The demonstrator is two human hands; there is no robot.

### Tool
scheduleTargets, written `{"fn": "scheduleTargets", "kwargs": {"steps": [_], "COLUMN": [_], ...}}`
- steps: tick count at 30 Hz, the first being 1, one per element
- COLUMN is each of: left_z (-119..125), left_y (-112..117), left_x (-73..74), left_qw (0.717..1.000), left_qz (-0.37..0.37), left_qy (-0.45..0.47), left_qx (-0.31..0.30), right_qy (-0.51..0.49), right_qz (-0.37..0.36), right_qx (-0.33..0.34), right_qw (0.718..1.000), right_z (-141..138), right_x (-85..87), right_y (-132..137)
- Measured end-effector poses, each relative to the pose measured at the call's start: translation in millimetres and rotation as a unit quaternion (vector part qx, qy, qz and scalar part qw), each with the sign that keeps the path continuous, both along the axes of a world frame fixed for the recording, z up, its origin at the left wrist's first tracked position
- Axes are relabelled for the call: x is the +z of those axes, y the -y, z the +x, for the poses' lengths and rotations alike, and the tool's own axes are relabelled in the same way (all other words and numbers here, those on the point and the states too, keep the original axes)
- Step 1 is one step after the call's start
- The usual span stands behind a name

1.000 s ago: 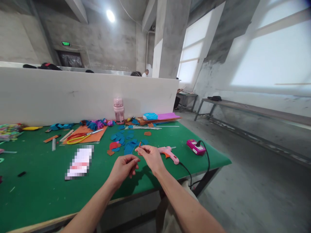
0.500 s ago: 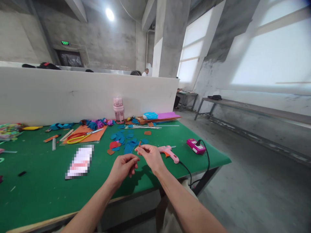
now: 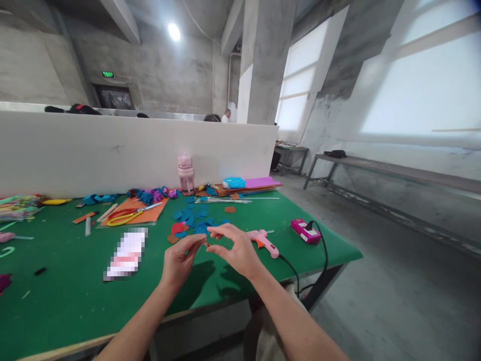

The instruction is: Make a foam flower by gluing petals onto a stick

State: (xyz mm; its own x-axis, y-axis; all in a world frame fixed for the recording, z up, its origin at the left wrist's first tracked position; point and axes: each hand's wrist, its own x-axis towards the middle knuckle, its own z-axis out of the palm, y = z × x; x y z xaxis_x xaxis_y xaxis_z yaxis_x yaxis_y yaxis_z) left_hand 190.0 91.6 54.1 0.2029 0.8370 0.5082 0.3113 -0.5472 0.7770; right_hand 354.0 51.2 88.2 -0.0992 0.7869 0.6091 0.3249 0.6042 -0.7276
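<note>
Left hand (image 3: 179,259) pinches small orange piece (image 3: 206,244); right hand (image 3: 236,249) loose, fingertips just beside.

Count taken from my position. Hands: two, my left hand (image 3: 179,260) and my right hand (image 3: 236,253). Between their fingertips: one small orange piece (image 3: 206,244).

On the one green table (image 3: 75,301):
- one pink glue gun (image 3: 263,240)
- one magenta power box (image 3: 305,231)
- one pink bottle (image 3: 186,173)
- one orange sheet (image 3: 148,213)
- one red disc (image 3: 176,228)
- one blurred white card (image 3: 126,253)

Blue cut pieces (image 3: 190,218): well over a dozen, overlapping, so I give no exact figure. Scissors (image 3: 128,215): red and yellow handles lie together, and I cannot tell whether that is one pair or two.

Overhead: one lamp (image 3: 174,31) and one green sign (image 3: 107,74).
</note>
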Motion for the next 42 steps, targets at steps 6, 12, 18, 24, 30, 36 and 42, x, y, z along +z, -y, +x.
{"fn": "scheduleTargets", "kwargs": {"steps": [6, 12, 18, 24, 30, 36, 42], "left_z": [-3.1, 13.0, 17.6, 17.9, 19.5, 12.2, 7.9], "left_y": [2.0, 11.2, 16.1, 14.9, 14.2, 6.8, 2.6], "left_x": [3.7, 2.6, 1.8, -1.3, -3.9, -9.0, -14.9], "left_qw": [1.0, 0.941, 0.896, 0.888, 0.912, 0.978, 0.988], "left_qz": [-0.027, -0.276, -0.348, -0.358, -0.32, -0.134, -0.076], "left_qy": [0.01, 0.117, 0.171, 0.155, 0.109, 0.035, 0.008], "left_qx": [0.011, -0.156, -0.218, -0.243, -0.23, -0.155, -0.134], "right_qy": [-0.021, -0.171, -0.29, -0.3, -0.271, -0.112, -0.031], "right_qz": [-0.005, -0.132, -0.198, -0.234, -0.197, -0.094, -0.026], "right_qx": [-0.007, -0.009, 0.006, 0.054, 0.08, 0.055, 0.03], "right_qw": [1.0, 0.976, 0.936, 0.923, 0.939, 0.988, 0.999], "right_z": [-1.1, -3.0, -5.9, -8.3, -6.7, -0.7, 1.4], "right_x": [-0.5, -14.7, -19.5, -19.5, -17.5, -12.8, -9.9], "right_y": [3.2, -13.7, -20.5, -19.1, -16.5, -9.1, -5.8]}}
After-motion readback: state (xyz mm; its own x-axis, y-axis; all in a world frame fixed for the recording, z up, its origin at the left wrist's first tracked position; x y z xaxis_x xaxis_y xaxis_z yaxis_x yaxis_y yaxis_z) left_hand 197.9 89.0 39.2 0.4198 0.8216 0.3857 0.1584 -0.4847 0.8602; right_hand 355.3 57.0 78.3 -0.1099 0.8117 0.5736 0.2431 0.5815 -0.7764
